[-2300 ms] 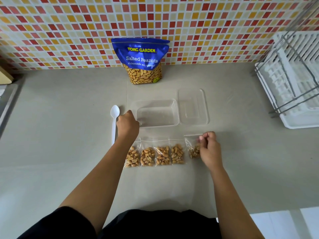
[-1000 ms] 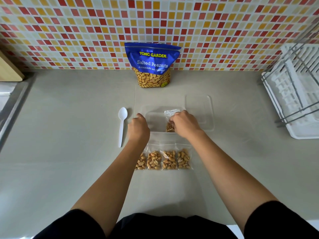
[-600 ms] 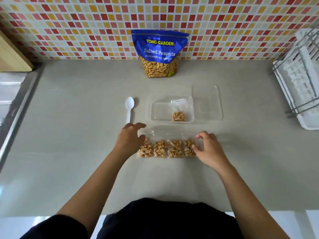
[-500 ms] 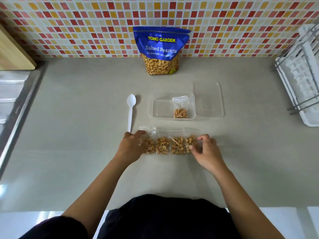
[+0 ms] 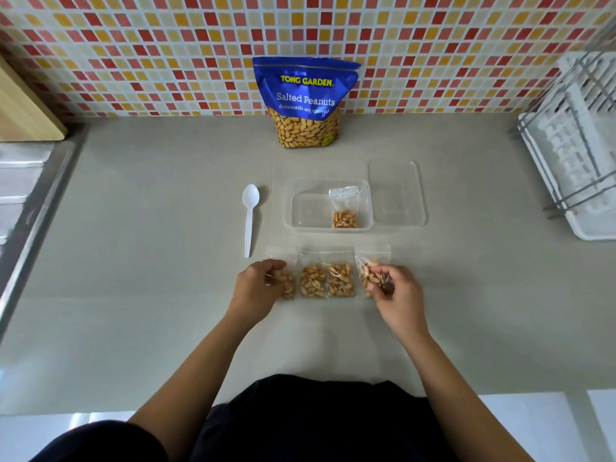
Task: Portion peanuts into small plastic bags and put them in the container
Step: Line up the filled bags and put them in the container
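A clear plastic container [image 5: 300, 225] sits mid-counter with one small bag of peanuts [image 5: 344, 208] lying in its right half. In front of it lies a row of small filled bags. My right hand [image 5: 395, 295] pinches the rightmost bag [image 5: 368, 266] and holds it slightly tilted. My left hand [image 5: 258, 286] has its curled fingers on the leftmost bag [image 5: 288, 283]. Two more filled bags [image 5: 326, 280] lie flat between my hands.
The blue Salted Peanuts pouch [image 5: 305, 101] stands against the tiled wall. A white plastic spoon [image 5: 249, 218] lies left of the container, and the clear lid [image 5: 396, 193] lies on its right. A white dish rack [image 5: 580, 145] stands at the right edge, a sink rim [image 5: 30, 211] at the left.
My right hand dropped one bag into the container, came back to the row and pinched the rightmost bag. My left hand left the container's corner and settled on the leftmost bag.
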`<action>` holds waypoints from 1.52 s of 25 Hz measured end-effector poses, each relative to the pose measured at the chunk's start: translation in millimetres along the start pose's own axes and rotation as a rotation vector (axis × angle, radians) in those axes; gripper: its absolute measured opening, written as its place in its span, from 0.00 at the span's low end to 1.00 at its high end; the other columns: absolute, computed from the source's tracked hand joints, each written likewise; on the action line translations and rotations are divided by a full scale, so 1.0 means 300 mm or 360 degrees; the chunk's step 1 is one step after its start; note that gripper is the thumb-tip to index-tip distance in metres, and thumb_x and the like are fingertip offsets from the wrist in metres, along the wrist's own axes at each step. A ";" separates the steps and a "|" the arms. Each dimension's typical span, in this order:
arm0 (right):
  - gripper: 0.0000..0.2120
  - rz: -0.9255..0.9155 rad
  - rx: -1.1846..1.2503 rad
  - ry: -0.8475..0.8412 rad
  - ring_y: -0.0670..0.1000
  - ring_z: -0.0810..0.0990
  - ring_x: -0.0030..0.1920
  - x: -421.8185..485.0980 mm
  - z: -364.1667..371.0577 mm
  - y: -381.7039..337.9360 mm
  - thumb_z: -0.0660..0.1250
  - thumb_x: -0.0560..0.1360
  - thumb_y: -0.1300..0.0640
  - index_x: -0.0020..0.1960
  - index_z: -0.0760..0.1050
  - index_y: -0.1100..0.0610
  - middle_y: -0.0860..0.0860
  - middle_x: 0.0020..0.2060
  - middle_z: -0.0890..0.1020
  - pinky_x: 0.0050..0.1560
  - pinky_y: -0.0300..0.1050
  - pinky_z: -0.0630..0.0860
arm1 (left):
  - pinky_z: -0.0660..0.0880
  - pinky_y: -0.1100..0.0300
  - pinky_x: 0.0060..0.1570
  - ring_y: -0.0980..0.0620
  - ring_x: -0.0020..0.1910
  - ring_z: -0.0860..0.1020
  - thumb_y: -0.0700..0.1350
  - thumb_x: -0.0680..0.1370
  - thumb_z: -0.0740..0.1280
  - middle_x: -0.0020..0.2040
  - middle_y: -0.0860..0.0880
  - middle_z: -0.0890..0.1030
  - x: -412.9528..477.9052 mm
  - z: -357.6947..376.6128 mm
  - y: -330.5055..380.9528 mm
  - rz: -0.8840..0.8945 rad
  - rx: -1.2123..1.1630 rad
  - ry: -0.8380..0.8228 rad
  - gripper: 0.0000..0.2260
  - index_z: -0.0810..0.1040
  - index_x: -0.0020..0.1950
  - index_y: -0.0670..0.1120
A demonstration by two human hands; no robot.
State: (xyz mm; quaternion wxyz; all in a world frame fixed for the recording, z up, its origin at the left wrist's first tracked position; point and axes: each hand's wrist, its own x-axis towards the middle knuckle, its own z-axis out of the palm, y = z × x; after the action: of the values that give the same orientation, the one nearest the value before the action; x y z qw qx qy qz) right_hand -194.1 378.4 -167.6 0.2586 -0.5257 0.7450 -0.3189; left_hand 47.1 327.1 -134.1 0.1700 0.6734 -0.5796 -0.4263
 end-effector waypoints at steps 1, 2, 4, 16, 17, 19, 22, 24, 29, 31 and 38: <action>0.14 -0.0024 0.0098 0.0046 0.53 0.81 0.47 -0.002 -0.014 -0.002 0.72 0.69 0.65 0.53 0.78 0.57 0.55 0.50 0.80 0.48 0.33 0.73 | 0.75 0.67 0.43 0.51 0.43 0.78 0.36 0.70 0.72 0.47 0.49 0.81 -0.007 -0.020 0.007 0.0029 -0.0069 0.0031 0.16 0.80 0.56 0.48; 0.14 -0.0017 0.0233 0.0067 0.51 0.81 0.48 0.004 -0.033 -0.015 0.72 0.69 0.65 0.54 0.77 0.56 0.54 0.51 0.79 0.48 0.30 0.74 | 0.76 0.68 0.42 0.52 0.43 0.78 0.36 0.70 0.72 0.46 0.51 0.81 -0.009 -0.048 0.025 0.0054 -0.0165 0.0045 0.16 0.81 0.55 0.50; 0.16 0.0011 0.0500 0.0022 0.46 0.80 0.52 0.043 -0.066 -0.069 0.72 0.71 0.63 0.56 0.75 0.54 0.52 0.55 0.78 0.50 0.27 0.73 | 0.78 0.68 0.43 0.53 0.43 0.78 0.35 0.70 0.72 0.42 0.53 0.80 0.011 -0.105 0.083 0.0153 -0.0309 0.0051 0.17 0.81 0.55 0.51; 0.17 0.0041 -0.0286 -0.0584 0.55 0.78 0.56 0.435 0.121 -0.278 0.67 0.70 0.64 0.59 0.75 0.59 0.56 0.57 0.79 0.57 0.43 0.74 | 0.76 0.53 0.51 0.39 0.55 0.78 0.36 0.75 0.61 0.56 0.40 0.79 0.341 0.031 0.312 0.0066 0.0557 -0.0022 0.17 0.74 0.64 0.44; 0.17 -0.0005 -0.0403 -0.0605 0.56 0.77 0.57 0.438 0.123 -0.280 0.66 0.70 0.63 0.59 0.75 0.59 0.56 0.57 0.78 0.58 0.45 0.74 | 0.76 0.52 0.50 0.38 0.54 0.78 0.35 0.76 0.60 0.55 0.39 0.79 0.341 0.041 0.308 0.0072 0.0676 -0.0039 0.18 0.72 0.65 0.42; 0.18 -0.0134 -0.0670 -0.0602 0.58 0.75 0.59 0.441 0.119 -0.289 0.66 0.70 0.59 0.60 0.75 0.58 0.57 0.59 0.76 0.60 0.48 0.72 | 0.74 0.52 0.49 0.37 0.53 0.78 0.34 0.76 0.59 0.55 0.38 0.78 0.336 0.058 0.306 0.0129 0.0916 -0.0014 0.16 0.69 0.64 0.40; 0.20 -0.0151 -0.0776 -0.0493 0.60 0.70 0.61 0.422 0.084 -0.312 0.66 0.72 0.54 0.63 0.74 0.55 0.58 0.62 0.69 0.63 0.49 0.70 | 0.73 0.53 0.49 0.39 0.54 0.77 0.35 0.77 0.60 0.58 0.39 0.74 0.287 0.044 0.327 0.0313 0.1093 0.0144 0.13 0.71 0.61 0.38; 0.16 -0.0160 -0.0575 -0.0308 0.57 0.73 0.57 0.377 0.036 -0.327 0.66 0.73 0.53 0.60 0.75 0.53 0.56 0.58 0.72 0.58 0.46 0.71 | 0.73 0.53 0.48 0.40 0.51 0.78 0.39 0.77 0.61 0.55 0.40 0.76 0.238 0.010 0.321 0.0378 0.0892 0.0257 0.11 0.75 0.59 0.39; 0.16 0.0077 -0.0528 -0.0659 0.56 0.77 0.52 0.138 -0.011 -0.216 0.66 0.74 0.54 0.59 0.67 0.54 0.54 0.52 0.75 0.49 0.42 0.70 | 0.74 0.53 0.54 0.41 0.54 0.78 0.47 0.77 0.64 0.56 0.42 0.78 0.054 0.047 0.184 -0.0008 0.0574 -0.0251 0.18 0.71 0.66 0.46; 0.20 0.0175 -0.0506 -0.0702 0.59 0.76 0.53 0.081 0.029 -0.164 0.68 0.72 0.56 0.61 0.65 0.54 0.57 0.55 0.72 0.51 0.44 0.70 | 0.73 0.50 0.55 0.37 0.54 0.75 0.45 0.76 0.65 0.58 0.40 0.72 0.014 0.108 0.148 -0.0120 0.0493 -0.0296 0.21 0.66 0.68 0.47; 0.20 0.0072 0.0013 -0.0512 0.51 0.80 0.51 0.040 0.079 -0.083 0.70 0.67 0.65 0.56 0.75 0.49 0.51 0.52 0.79 0.57 0.47 0.76 | 0.73 0.62 0.48 0.46 0.49 0.79 0.43 0.73 0.68 0.54 0.44 0.81 -0.009 0.132 0.113 -0.0017 0.0210 -0.0176 0.16 0.76 0.61 0.48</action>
State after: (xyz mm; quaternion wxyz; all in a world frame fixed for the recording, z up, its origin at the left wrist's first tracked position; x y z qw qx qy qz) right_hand -165.5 356.1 -165.3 0.3837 -0.5522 0.7043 -0.2278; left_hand -5.0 330.9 -131.6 0.0905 0.6617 -0.6113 -0.4246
